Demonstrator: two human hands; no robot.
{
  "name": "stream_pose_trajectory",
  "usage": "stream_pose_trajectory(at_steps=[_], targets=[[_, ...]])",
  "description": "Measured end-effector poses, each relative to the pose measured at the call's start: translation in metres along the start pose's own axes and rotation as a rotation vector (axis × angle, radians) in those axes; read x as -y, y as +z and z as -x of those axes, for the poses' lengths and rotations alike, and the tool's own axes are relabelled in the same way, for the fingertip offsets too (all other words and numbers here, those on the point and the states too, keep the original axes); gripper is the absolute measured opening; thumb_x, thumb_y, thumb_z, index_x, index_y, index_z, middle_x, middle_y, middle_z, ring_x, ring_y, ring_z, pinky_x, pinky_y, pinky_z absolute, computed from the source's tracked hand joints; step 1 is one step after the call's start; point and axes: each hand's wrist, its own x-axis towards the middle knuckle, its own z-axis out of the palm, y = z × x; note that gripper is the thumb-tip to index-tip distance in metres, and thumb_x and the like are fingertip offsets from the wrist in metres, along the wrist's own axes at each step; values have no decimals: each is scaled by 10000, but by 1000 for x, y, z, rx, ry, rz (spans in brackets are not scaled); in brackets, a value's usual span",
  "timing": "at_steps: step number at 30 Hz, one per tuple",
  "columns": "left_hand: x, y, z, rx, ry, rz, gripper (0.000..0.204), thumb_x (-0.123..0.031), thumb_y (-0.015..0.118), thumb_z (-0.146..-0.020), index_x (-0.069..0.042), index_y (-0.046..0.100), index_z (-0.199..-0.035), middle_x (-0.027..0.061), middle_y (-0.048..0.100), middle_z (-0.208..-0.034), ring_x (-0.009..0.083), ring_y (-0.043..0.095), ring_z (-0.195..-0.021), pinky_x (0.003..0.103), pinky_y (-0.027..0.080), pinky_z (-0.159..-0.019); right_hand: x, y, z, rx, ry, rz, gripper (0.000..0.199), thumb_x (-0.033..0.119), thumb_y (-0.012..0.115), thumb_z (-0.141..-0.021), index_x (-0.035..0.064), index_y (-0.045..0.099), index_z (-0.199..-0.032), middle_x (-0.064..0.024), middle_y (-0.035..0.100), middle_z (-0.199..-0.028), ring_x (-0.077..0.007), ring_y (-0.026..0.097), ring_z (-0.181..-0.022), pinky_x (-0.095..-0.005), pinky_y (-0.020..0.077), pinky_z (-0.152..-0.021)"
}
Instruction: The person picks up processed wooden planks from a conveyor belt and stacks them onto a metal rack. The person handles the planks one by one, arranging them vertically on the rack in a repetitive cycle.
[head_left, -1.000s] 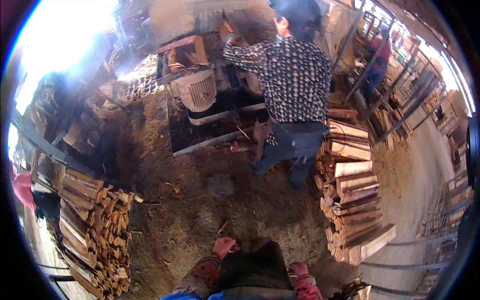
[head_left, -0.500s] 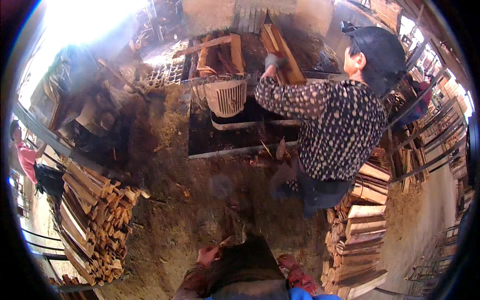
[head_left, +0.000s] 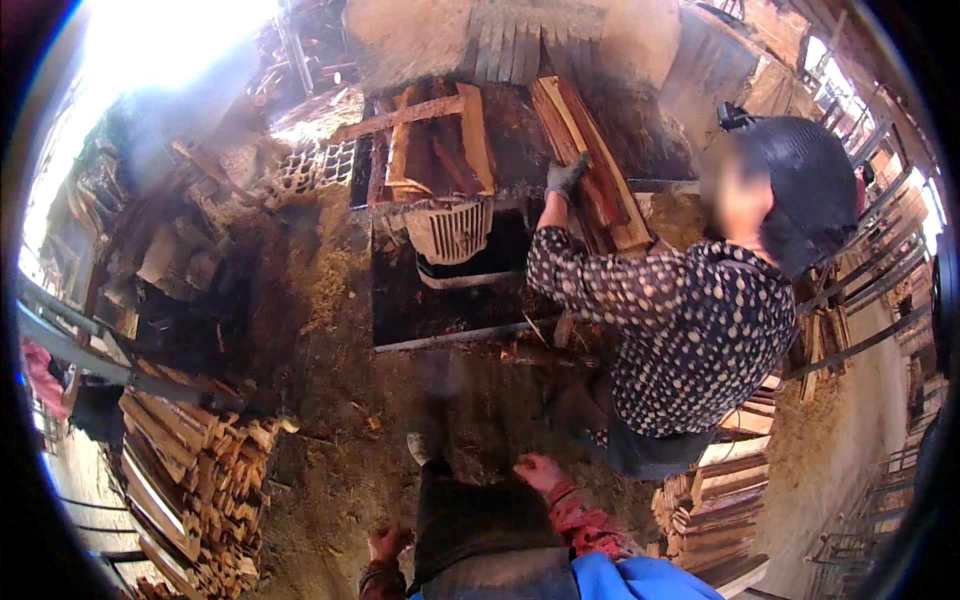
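Lower centre: left hand [head_left: 390, 543] and right hand [head_left: 540, 472] near dark clothing [head_left: 478, 522]; each grip's opening and contents cannot be told.

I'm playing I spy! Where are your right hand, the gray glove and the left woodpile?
Right hand [head_left: 541, 472]: head view, hand's middle.
Gray glove [head_left: 567, 178]: head view, glove's middle.
Left woodpile [head_left: 212, 482]: head view, stacked ends.

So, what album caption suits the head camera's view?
A co-worker's gloved hand on wooden boards; the wearer's left hand and right hand apart.
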Motion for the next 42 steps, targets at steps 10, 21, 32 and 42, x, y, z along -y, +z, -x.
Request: stream_pose_trajectory(at_steps=[10,21,32,42], targets=[[-169,21,-117,251,326,-289,199,-154,643,-877,31,591,-827,99,590,-644,190,564,-549,340,459,-473,117,-10,-69,-53,49,-40,460,385,674,-827,9,630,-1088,-165,670,-1002,-284,643,-908,-388,500,-802],[-404,168,-146,227,388,-114,278,-156,589,-908,53,569,-1089,132,669,-923,189,659,-774,322,539,-653,460,-145,-185,-327,-676,-33,266,120,674,-839,-29,602,-1046,-146,615,-917,-251,645,-810,-318,521,-692],[-468,257,-117,135,414,23,255,-94,578,-911,57,540,-1112,144,675,-986,201,658,-883,299,522,-786,629,-275,-462,-501,-905,755,510,303,705,-770,50,562,-1188,-191,476,-1276,-369,467,-1192,-445,401,-1008],[-562,302,-133,184,485,38,250,-55,583,-912,53,543,-1134,110,665,-979,159,632,-874,286,502,-808,614,-294,-499,-309,-570,870,708,356,730,-681,86,479,-1285,-237,522,-1123,-418,531,-1064,-481,452,-905]])
